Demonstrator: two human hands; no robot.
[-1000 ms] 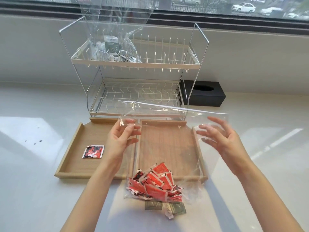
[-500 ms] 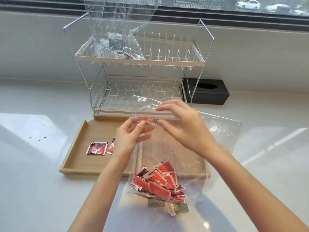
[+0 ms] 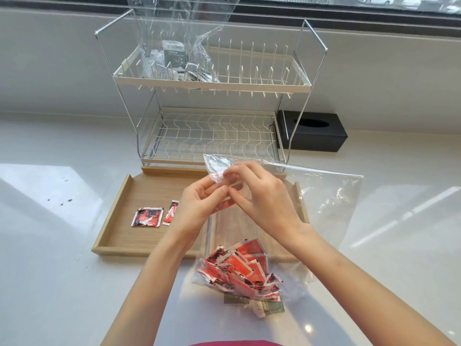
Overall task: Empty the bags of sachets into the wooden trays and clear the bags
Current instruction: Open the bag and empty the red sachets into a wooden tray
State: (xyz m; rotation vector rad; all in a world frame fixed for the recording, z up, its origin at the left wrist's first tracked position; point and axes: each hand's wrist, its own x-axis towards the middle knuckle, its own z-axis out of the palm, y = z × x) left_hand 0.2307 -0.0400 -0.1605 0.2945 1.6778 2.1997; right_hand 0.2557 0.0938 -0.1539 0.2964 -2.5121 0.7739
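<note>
A clear plastic bag (image 3: 331,203) lies over the right wooden tray (image 3: 299,196), its bottom full of red sachets (image 3: 239,268) near the counter's front. My left hand (image 3: 199,208) and my right hand (image 3: 259,196) meet at the bag's top left corner, both pinching the plastic mouth there. The left wooden tray (image 3: 119,196) holds two red sachets (image 3: 147,217). A second clear bag (image 3: 179,26) with grey sachets stands on the upper shelf of the dish rack.
A white wire two-tier dish rack (image 3: 212,136) stands behind the trays, its lower shelf bare. A black tissue box (image 3: 314,132) sits to its right against the wall. White counter spreads on both sides.
My right hand has swung from the bag's right edge across to the left corner, joining my left hand. The bag's mouth has crumpled toward the left, and a second sachet shows in the left tray.
</note>
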